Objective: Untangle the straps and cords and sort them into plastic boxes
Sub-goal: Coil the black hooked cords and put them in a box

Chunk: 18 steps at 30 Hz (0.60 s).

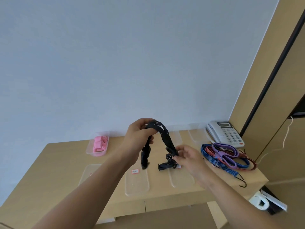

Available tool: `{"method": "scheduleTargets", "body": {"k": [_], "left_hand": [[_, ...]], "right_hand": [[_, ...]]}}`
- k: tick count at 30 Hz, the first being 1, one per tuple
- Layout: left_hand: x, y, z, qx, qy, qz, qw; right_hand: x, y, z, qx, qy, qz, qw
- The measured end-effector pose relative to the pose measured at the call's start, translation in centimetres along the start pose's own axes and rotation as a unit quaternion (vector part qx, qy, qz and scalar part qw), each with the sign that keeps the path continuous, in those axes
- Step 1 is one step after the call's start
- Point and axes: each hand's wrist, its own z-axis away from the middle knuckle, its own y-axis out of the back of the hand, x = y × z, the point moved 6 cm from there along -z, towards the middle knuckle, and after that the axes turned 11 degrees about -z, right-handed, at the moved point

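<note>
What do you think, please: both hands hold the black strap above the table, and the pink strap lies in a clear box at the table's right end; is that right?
Not quite: the head view shows the pink strap in a clear box at the left end of the table, not the right. The left hand and right hand do hold the black strap above it.

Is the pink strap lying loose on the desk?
No, the pink strap lies inside a clear box on the desk.
</note>
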Motion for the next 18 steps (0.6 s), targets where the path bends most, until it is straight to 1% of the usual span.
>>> {"method": "scheduleTargets", "body": {"k": [4, 6, 9, 11, 12, 15, 18], "left_hand": [[-0.2, -0.6, 1.2, -0.019, -0.001, 0.013, 1.0], [-0.4, -0.9, 1.8, -0.032, -0.007, 0.025, 0.999], [-0.4, -1.4, 2.5, -0.064, -0.016, 0.033, 0.997], [-0.1, -1.7, 2.8, -0.078, -0.016, 0.03, 0.996], [0.0, -1.7, 2.8, -0.077, -0.017, 0.026, 0.997], [0.2, -0.4, 2.5, -0.056, -0.02, 0.027, 0.998], [-0.6, 1.7, 1.9, -0.001, 0.015, 0.028, 0.999]], "right_hand": [[1.4, -1.4, 1.4, -0.034, -0.002, 0.055, 0.998], [1.3, -2.6, 2.0, -0.092, 0.0, 0.049, 0.995], [-0.2, -4.8, 2.7, -0.194, 0.014, 0.006, 0.981], [-1.2, -6.5, 2.6, -0.222, 0.046, -0.007, 0.974], [-1.3, -7.1, 2.5, -0.216, 0.055, -0.009, 0.975], [-0.8, -7.2, 2.3, -0.164, 0.051, -0.005, 0.985], [-0.3, -4.9, 2.2, -0.085, 0.037, 0.003, 0.996]]}}
